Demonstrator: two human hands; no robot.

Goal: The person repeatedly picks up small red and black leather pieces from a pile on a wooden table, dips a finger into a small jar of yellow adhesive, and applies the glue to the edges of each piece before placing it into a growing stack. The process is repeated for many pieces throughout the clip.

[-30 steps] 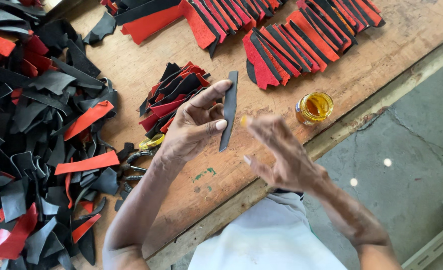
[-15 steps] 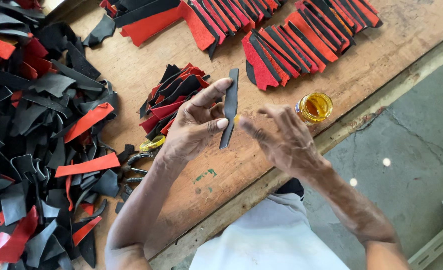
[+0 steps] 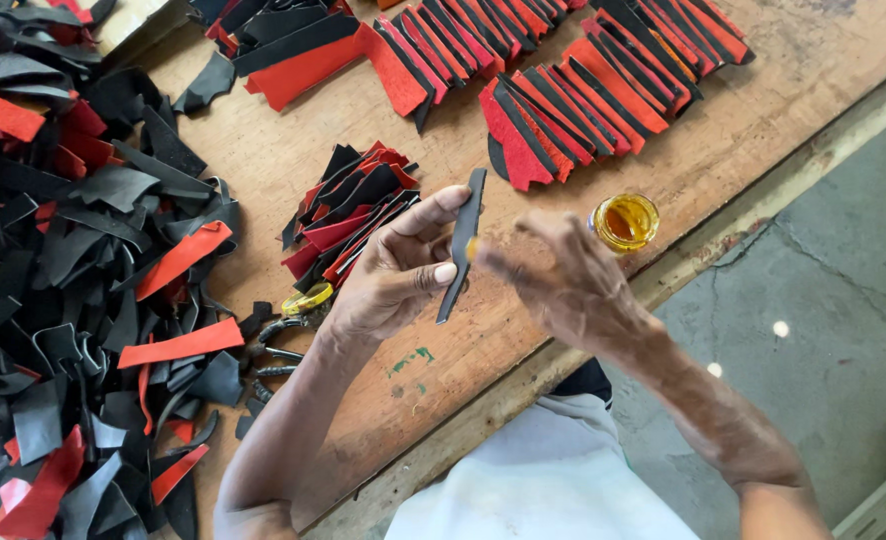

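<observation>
Head view: the left hand (image 3: 393, 275) pinches a black strip (image 3: 461, 245) upright above the surface (image 3: 443, 370); the right hand (image 3: 563, 285), fingers curled, dabs its edge. Keep strokes thin, near the glue jar (image 3: 624, 221).

A bare wooden desk (image 3: 763, 110) fills the left and far part of the scene, its worn edge running diagonally. To the right lies a grey concrete floor (image 3: 823, 300), cracked, with small bright spots of light (image 3: 782, 328) on it.
</observation>
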